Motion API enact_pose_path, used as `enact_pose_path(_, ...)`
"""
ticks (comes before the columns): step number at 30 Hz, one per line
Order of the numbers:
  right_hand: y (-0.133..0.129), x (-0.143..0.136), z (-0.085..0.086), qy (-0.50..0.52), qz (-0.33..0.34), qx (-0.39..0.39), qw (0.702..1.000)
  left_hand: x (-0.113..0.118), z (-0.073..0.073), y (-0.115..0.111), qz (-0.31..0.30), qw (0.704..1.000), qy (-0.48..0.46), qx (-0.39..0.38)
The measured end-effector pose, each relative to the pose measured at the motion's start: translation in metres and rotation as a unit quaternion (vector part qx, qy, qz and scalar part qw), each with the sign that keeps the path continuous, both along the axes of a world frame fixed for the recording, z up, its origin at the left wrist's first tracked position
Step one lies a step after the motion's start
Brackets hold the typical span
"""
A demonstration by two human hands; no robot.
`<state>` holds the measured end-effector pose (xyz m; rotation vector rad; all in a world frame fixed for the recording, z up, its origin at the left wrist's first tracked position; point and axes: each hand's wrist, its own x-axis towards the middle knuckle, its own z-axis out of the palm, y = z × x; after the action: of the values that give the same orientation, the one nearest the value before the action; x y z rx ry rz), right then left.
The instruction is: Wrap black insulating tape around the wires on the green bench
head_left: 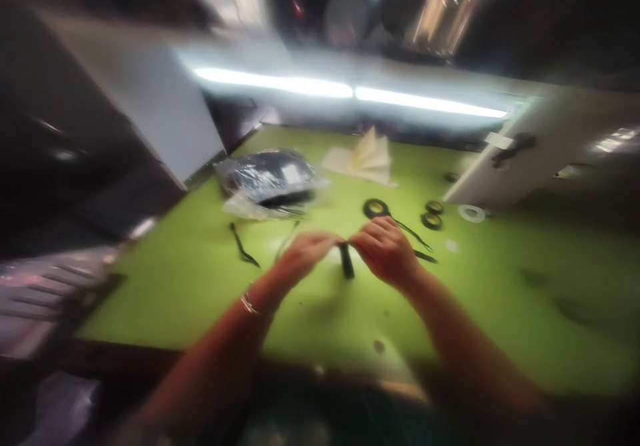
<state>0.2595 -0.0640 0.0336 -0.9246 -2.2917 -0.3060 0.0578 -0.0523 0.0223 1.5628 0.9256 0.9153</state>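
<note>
Over the middle of the green table (pixel 320 313), both hands meet at a short black strip (pixel 346 263) that hangs down between them. My left hand (pixel 310 251), with a bracelet at its wrist, pinches the strip's top end from the left. From the other side my right hand (pixel 383 246) is closed with its fingertips on the same end. Whether the strip is tape or fabric is too blurred to tell. Just behind my right hand lies a roll of black tape (pixel 369 209). A thin black strand (pixel 417 238) and a flat black piece (pixel 426 257) lie right of that hand.
A clear plastic bag (pixel 233 179) with dark contents lies at the back left, near an open booklet (pixel 373 159). Two small black tape rolls (pixel 431 221) and a white ring-shaped roll (pixel 471 213) lie right. Another black strip (pixel 243 246) lies left. A white panel (pixel 493 166) stands at the right.
</note>
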Motion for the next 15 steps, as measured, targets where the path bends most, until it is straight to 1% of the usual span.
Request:
enact_pose_path(2, 0.000, 0.001, 0.002, -0.004, 0.007, -0.003, 1.000, 0.000, -0.003, 0.002, -0.017, 0.998, -0.024, -0.059)
enact_pose_path(4, -0.001, 0.002, 0.002, -0.012, 0.013, 0.000, 1.000, 0.002, -0.005, 0.001, -0.034, 0.995, -0.034, -0.083)
enact_pose_path(7, -0.001, 0.003, 0.002, -0.029, 0.020, 0.017, 0.999, 0.006, -0.005, -0.001, -0.039, 0.996, -0.035, -0.067)
enact_pose_path(11, -0.001, 0.002, -0.001, -0.052, 0.024, 0.048, 0.997, 0.008, -0.008, -0.001, -0.022, 0.998, -0.034, -0.046)
enact_pose_path(13, -0.001, 0.002, -0.003, -0.056, 0.026, 0.053, 0.997, 0.007, -0.011, 0.000, -0.015, 0.998, -0.030, -0.048)
enact_pose_path(15, -0.001, 0.002, -0.004, -0.063, 0.026, 0.048, 0.997, 0.006, -0.014, 0.001, 0.003, 0.999, -0.007, -0.032)
